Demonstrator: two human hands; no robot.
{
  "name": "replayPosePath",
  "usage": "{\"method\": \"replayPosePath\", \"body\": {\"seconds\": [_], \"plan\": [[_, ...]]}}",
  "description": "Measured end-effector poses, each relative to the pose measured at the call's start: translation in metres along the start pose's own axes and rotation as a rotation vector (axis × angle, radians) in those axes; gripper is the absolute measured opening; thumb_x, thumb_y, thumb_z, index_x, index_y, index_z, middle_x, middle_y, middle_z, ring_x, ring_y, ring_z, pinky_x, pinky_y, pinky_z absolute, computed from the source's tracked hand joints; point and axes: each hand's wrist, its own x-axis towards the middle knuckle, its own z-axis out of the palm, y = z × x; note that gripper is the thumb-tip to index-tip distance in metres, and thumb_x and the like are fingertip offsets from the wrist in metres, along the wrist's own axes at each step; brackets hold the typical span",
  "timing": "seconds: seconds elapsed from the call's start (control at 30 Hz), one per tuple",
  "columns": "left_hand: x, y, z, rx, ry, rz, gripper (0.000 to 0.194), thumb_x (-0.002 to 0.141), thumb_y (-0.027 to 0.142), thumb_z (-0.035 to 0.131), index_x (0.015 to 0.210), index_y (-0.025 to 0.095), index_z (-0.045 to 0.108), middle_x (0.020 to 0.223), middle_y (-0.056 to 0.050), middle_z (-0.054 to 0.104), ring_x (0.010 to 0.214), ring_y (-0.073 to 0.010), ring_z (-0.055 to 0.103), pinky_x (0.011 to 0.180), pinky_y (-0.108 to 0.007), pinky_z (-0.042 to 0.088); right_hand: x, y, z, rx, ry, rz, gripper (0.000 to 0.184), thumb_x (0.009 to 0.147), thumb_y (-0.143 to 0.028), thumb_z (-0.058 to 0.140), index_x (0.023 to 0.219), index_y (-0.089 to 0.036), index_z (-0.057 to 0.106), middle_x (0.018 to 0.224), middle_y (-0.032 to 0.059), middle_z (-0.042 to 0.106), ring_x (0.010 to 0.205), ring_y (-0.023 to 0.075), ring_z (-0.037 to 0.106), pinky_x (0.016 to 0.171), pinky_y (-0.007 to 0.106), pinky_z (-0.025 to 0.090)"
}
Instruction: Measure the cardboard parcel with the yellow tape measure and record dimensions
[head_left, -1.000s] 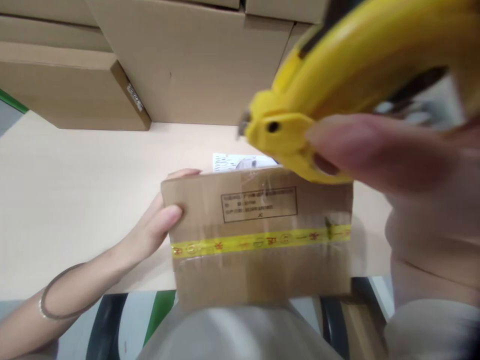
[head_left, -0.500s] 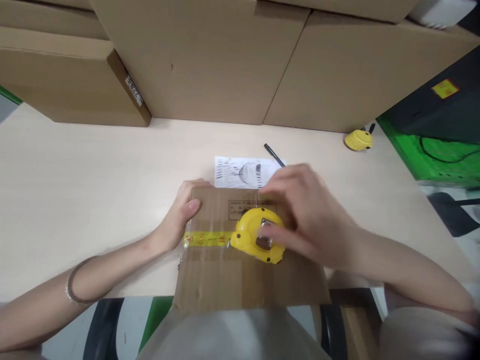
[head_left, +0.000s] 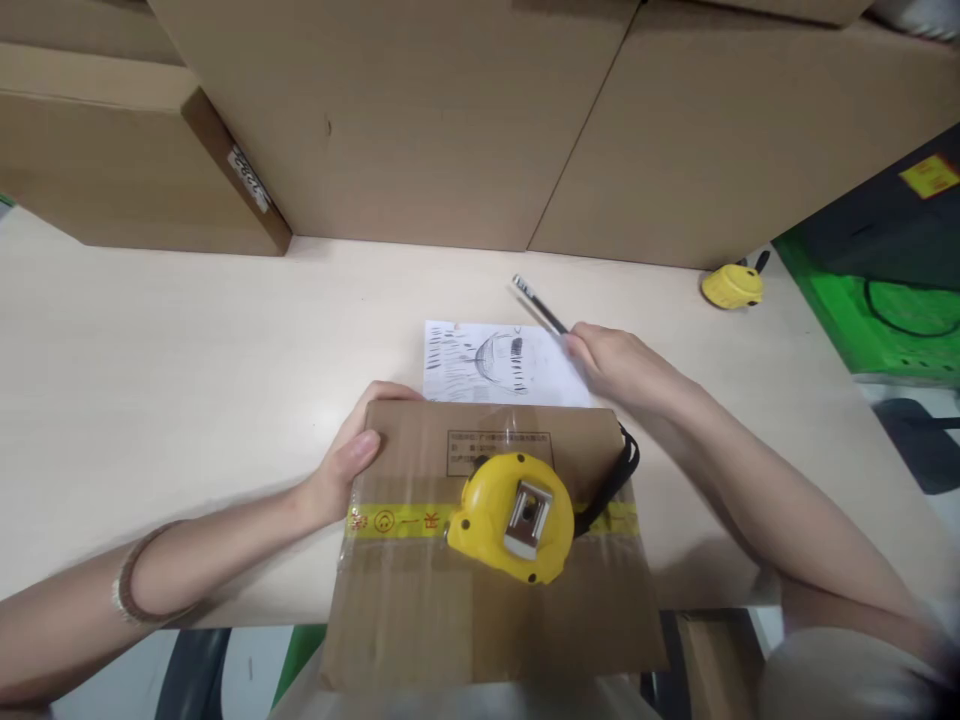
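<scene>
A taped cardboard box (head_left: pixel 420 590) is tilted toward me over the table's near edge. My left hand (head_left: pixel 352 450) grips its far left corner, thumb on the top face and fingers out of sight behind it. On the box lies a yellow tape measure (head_left: pixel 487 510), its metal clip up and its black wrist strap trailing right; no hand touches it. Beyond the box, my right hand (head_left: pixel 615 365) is closed around a dark pen (head_left: pixel 541 306), whose far end points up and left. Under the pen is a white paper (head_left: pixel 495 362) with dark pen marks, partly covered by the box.
Large cardboard boxes (head_left: pixel 420 130) wall off the back of the table (head_left: pixel 187 350). A flatter box (head_left: pixel 135 170) stands at the back left. A second yellow tape measure (head_left: pixel 731 287) lies at the back right, near a green surface (head_left: pixel 900 320) and a dark box (head_left: pixel 877 220).
My right hand has left the tape measure on the box and moved up and right to the pen, which it now holds. My left hand stays on the box.
</scene>
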Motion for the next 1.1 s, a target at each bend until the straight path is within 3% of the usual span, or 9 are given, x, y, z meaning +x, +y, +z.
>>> {"method": "replayPosePath", "body": {"seconds": [0.1,0.2,0.37,0.47,0.6,0.83,0.97,1.1], "plan": [[0.004,0.002,0.003,-0.019,-0.016,0.031,0.05,0.093,0.063,0.065,0.123,0.024,0.065,0.119,-0.006,0.069,0.1,-0.0255,0.068,0.08,-0.038,0.059,0.012,-0.006,-0.001,0.264,0.042,-0.1,0.032,0.103,-0.049,0.039,0.09,-0.023,0.052,0.08,0.0059,0.064,0.074,0.0193,0.06,0.075,0.035,0.05],[0.008,0.004,0.009,-0.056,-0.077,0.062,0.048,0.094,0.061,0.064,0.123,0.023,0.066,0.116,-0.008,0.071,0.098,-0.0266,0.07,0.081,-0.041,0.059,0.031,-0.012,0.013,0.478,0.051,-0.179,0.029,0.091,-0.051,0.059,0.087,-0.025,0.046,0.071,-0.0007,0.058,0.058,0.013,0.051,0.058,0.029,0.045],[0.01,0.01,0.01,-0.034,-0.109,0.046,0.048,0.096,0.061,0.061,0.125,0.023,0.066,0.119,-0.009,0.071,0.098,-0.0264,0.07,0.078,-0.039,0.06,0.052,-0.014,0.044,0.644,0.078,-0.22,0.04,0.074,-0.046,0.078,0.073,-0.024,0.045,0.058,-0.0033,0.055,0.051,0.0107,0.049,0.05,0.025,0.038],[0.008,0.011,0.006,0.008,-0.106,0.015,0.051,0.094,0.063,0.061,0.125,0.023,0.066,0.123,-0.009,0.068,0.105,-0.0284,0.068,0.084,-0.041,0.059,0.052,-0.01,0.051,0.679,0.021,-0.193,0.042,0.071,-0.051,0.083,0.072,-0.023,0.052,0.052,-0.0021,0.057,0.044,0.0125,0.051,0.045,0.026,0.037],[0.006,0.011,0.003,0.027,-0.081,-0.02,0.054,0.091,0.067,0.064,0.123,0.024,0.067,0.122,-0.01,0.067,0.111,-0.0315,0.064,0.093,-0.046,0.057,0.053,-0.005,0.052,0.67,0.067,-0.157,0.043,0.069,-0.048,0.086,0.061,-0.021,0.054,0.056,0.0009,0.06,0.051,0.0109,0.051,0.048,0.025,0.035],[0.003,0.01,0.0,0.036,-0.076,-0.049,0.056,0.091,0.068,0.064,0.126,0.024,0.066,0.125,-0.012,0.064,0.116,-0.0332,0.061,0.092,-0.046,0.058,0.058,-0.001,0.054,0.643,0.117,-0.15,0.04,0.079,-0.046,0.077,0.059,-0.021,0.053,0.055,0.0004,0.058,0.053,0.0103,0.047,0.053,0.027,0.034],[0.003,0.011,0.0,0.026,-0.082,-0.043,0.055,0.092,0.068,0.063,0.126,0.025,0.066,0.124,-0.012,0.064,0.113,-0.0321,0.062,0.091,-0.046,0.059,0.058,-0.003,0.051,0.634,0.067,-0.152,0.038,0.078,-0.044,0.078,0.06,-0.02,0.054,0.057,0.0017,0.062,0.054,0.0111,0.05,0.051,0.025,0.033],[0.005,0.012,0.001,0.028,-0.08,-0.039,0.053,0.093,0.066,0.062,0.125,0.024,0.065,0.124,-0.012,0.063,0.112,-0.0309,0.061,0.087,-0.045,0.06,0.058,-0.003,0.047,0.632,-0.062,-0.176,0.042,0.066,-0.042,0.086,0.052,-0.019,0.054,0.048,-0.0003,0.055,0.048,0.0087,0.045,0.047,0.024,0.03]]}}
